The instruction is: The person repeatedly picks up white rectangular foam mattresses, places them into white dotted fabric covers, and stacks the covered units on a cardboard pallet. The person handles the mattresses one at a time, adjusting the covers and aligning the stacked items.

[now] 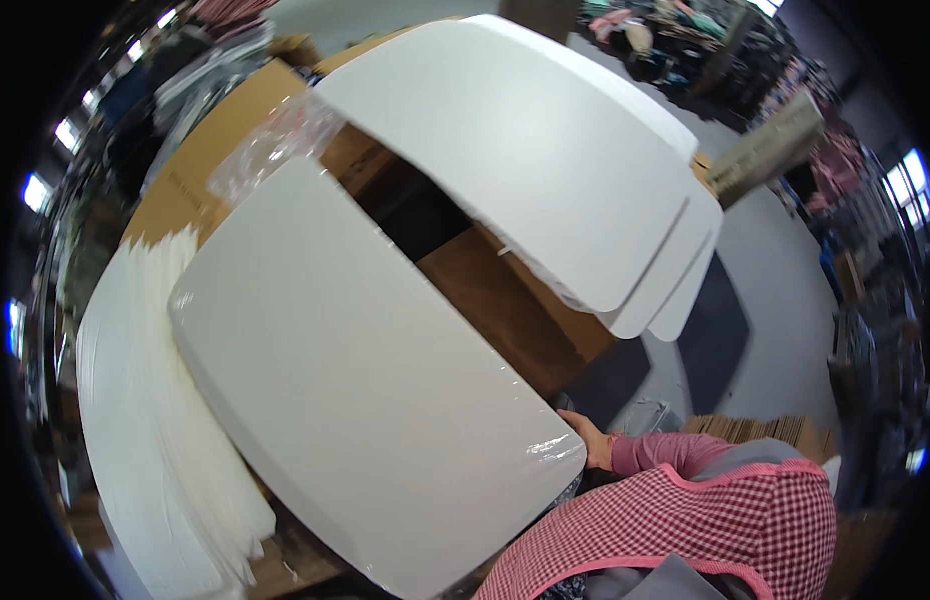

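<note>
A large white panel point(355, 380) with rounded corners lies tilted in front of me, its surface glinting with clear plastic film. My right hand point(590, 442), in a dusky pink sleeve, grips the panel's near right corner; the thumb side shows, while the fingers go out of sight behind the edge. My left hand does not show. Beyond the panel, a few more white panels point(525, 140) lie stacked and overlapping. An open brown cardboard box point(515, 310) gapes between the stack and the held panel, with a dark inside.
White foam sheets point(175, 430) stand in a bundle along the left. Crumpled clear plastic point(275, 150) hangs by a cardboard flap point(205, 150). A wooden post point(770, 148) juts in at the right. Flat cardboard point(755, 432) is stacked beside my arm. Heaped fabrics point(675, 45) lie farther back.
</note>
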